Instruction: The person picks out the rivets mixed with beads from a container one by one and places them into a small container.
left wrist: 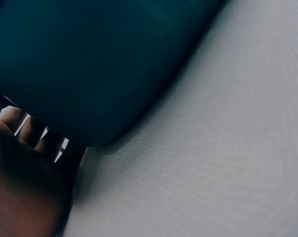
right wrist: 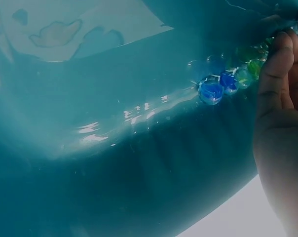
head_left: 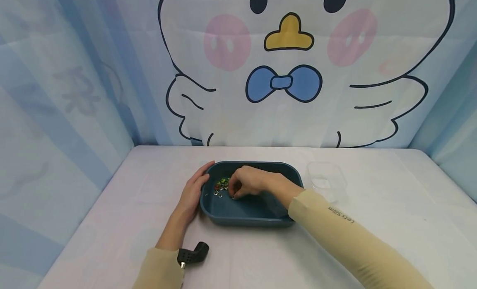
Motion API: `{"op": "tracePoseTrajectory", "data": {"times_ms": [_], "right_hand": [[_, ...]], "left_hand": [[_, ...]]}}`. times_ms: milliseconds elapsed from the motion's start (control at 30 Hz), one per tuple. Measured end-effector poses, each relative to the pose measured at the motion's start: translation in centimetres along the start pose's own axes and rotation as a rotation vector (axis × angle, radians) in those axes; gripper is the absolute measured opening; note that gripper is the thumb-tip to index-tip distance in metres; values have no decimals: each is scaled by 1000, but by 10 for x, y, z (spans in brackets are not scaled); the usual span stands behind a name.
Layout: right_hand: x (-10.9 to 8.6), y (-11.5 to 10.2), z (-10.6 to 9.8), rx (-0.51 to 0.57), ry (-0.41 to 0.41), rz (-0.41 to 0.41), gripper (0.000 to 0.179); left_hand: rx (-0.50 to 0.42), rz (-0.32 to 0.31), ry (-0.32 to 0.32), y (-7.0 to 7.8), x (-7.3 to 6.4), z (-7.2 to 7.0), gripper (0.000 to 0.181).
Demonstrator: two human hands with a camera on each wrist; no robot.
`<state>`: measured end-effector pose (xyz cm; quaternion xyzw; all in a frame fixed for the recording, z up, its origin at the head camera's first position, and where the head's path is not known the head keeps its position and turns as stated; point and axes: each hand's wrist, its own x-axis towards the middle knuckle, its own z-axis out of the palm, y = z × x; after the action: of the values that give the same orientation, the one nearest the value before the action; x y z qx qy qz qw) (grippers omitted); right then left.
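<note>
A dark teal plastic tub stands on the table, with several small glass marbles gathered at its left end. In the right wrist view they are clear balls with coloured swirls, a blue marble nearest and green ones farther on. My left hand rests along the tub's left side, thumb near the rim and fingers stretched along the outer wall. Reaching down inside the tub, my right hand has thumb and forefinger together beside the marbles. A small bright marble shows at those fingertips, mostly hidden by them.
Right of the tub stands a clear plastic box, partly behind the right forearm. A white cloth covers the table. Behind it hangs a printed curtain.
</note>
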<state>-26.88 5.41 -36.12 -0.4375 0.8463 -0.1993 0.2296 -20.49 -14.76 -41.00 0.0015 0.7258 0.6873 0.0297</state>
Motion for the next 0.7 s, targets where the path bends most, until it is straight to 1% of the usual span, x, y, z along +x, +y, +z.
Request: {"op": "tracePoseTrajectory", "data": {"times_ms": [300,533,700], "right_hand": [[-2,2,-2,75,4,-48,3],[-4,1,-5,107,29,-38,5],[-4,2,-5,119,44,-46,4]], "left_hand": [[-1,6,-3,-1,0,0,48],[4,7,-10,-1,0,0,48],[13,6,-2,-1,0,1,48]]}}
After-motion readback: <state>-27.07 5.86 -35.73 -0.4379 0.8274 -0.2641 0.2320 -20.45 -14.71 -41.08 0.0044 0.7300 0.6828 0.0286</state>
